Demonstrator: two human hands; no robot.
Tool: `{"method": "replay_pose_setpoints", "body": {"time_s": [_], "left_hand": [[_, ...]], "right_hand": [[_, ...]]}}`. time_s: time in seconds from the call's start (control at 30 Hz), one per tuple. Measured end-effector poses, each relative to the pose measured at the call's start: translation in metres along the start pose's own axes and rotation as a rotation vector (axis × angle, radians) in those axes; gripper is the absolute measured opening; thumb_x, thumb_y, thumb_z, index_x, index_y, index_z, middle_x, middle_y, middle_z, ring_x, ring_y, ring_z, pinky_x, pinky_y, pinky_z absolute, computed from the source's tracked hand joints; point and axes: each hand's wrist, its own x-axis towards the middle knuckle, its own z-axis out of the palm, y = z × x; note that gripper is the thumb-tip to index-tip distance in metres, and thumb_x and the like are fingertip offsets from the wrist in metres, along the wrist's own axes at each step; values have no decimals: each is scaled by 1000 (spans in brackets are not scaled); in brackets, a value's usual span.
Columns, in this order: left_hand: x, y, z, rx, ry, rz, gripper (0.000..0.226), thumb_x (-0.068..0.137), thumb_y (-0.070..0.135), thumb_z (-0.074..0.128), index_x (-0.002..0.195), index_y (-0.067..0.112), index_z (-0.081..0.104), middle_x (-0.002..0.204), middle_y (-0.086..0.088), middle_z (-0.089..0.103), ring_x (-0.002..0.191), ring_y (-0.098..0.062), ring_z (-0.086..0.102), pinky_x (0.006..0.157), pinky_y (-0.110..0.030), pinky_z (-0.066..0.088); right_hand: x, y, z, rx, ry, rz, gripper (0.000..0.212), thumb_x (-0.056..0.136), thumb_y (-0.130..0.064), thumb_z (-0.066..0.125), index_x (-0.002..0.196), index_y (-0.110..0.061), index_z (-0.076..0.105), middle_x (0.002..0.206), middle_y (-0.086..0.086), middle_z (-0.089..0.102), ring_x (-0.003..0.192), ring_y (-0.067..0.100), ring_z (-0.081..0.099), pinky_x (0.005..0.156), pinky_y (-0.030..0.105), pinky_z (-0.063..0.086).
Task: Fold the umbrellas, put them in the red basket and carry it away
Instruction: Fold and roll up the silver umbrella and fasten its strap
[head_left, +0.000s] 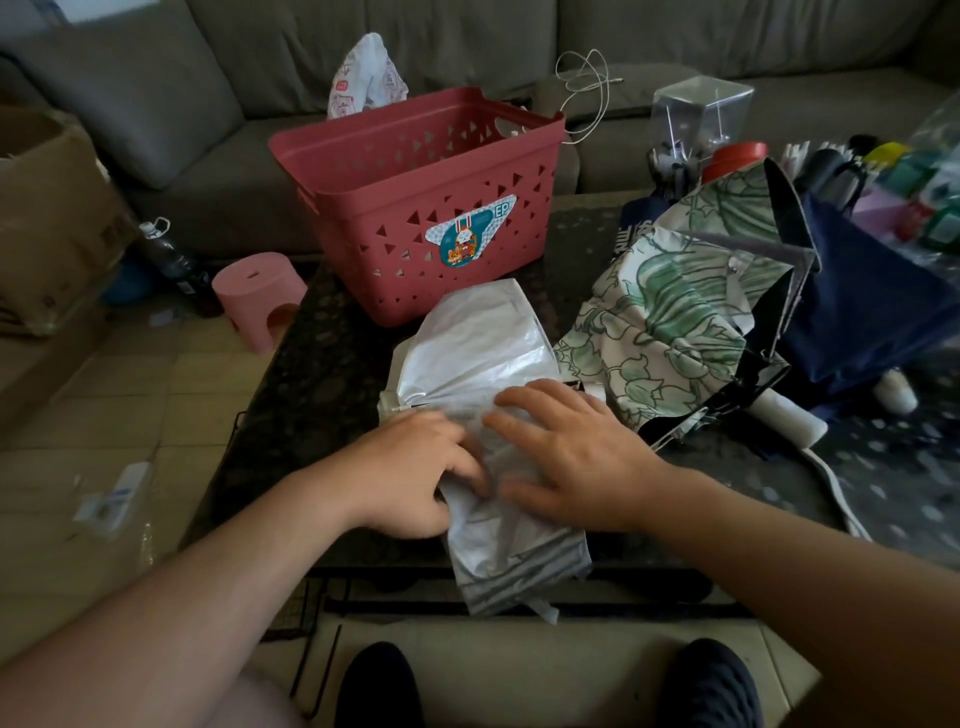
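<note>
the left hand (415, 473) pinches a pleat of the crumpled silver fabric umbrella (483, 415) while the right hand (576, 457) lies flat on it, fingers spread, likely to pin the cloth for folding. beyond both hands stands the red perforated plastic basket (415, 208); right of the right hand sprawls a leaf-print umbrella (670, 312) on the dark surface (322, 374).
</note>
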Motion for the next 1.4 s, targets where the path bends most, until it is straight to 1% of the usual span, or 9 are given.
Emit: {"method": "replay_pose_setpoints", "body": {"time_s": [0.17,0.27,0.47,0.63,0.73,0.87,1.03,1.2,1.4], "left_hand": [[-1,6,-8,-144,106,-78,30,82,32,65,105,45,79,93,28,70,92,9,62,83,-18,51],[3,4,1,-88,162,-29,14,87,44,73,100,40,77,89,23,63,89,5,59,81,-23,51],[3,-8,10,-83,37,-77,30,83,58,79,105,40,70,100,22,56,96,3,54,84,-26,50],[0,-19,-8,-158,415,-153,6,89,39,77,95,38,78,87,19,65,82,-1,63,77,-30,55],[1,-38,-18,-232,621,-372,10,90,34,77,99,38,77,91,16,64,80,0,61,72,-17,49],[9,-57,-17,-443,572,-622,17,89,46,77,103,36,75,95,14,70,85,-1,63,73,-22,46],[27,-60,-17,-663,566,-654,14,87,42,83,93,30,79,82,13,77,81,-1,70,77,-25,53],[42,-65,-22,-828,573,-715,53,84,41,86,131,22,71,108,3,75,97,-13,73,96,-38,59],[51,-58,-35,-1070,557,-638,67,90,14,82,150,19,53,114,0,74,94,-13,76,74,-24,59]], "right_hand": [[-2,3,10,-215,-237,-6,96,89,-90,15,165,-36,-3,172,2,-22,156,42,-22,123,67,-5],[-3,4,10,-239,-235,-26,98,88,-92,15,166,-35,1,173,4,-18,156,43,-18,121,69,-6],[-1,3,5,-218,-219,-9,96,86,-90,25,165,-38,6,174,0,-16,158,41,-13,119,75,1],[1,1,-1,-171,-181,31,95,89,-86,28,165,-37,-1,172,-3,-23,158,36,-20,121,72,0],[2,4,0,-137,-192,23,92,90,-85,29,165,-37,9,175,-3,-5,160,34,-4,120,72,6],[7,8,-10,-37,-109,66,81,90,-82,31,159,-40,31,170,-12,22,157,21,21,121,66,15],[25,21,-24,171,109,261,65,92,-68,40,143,-31,57,150,-11,54,135,22,52,112,50,41],[43,40,-39,280,63,438,60,98,-40,63,153,-22,48,155,0,49,141,24,47,115,36,37],[61,47,-43,346,-29,597,60,96,-39,64,150,-20,47,142,9,59,127,29,55,100,36,44]]}}
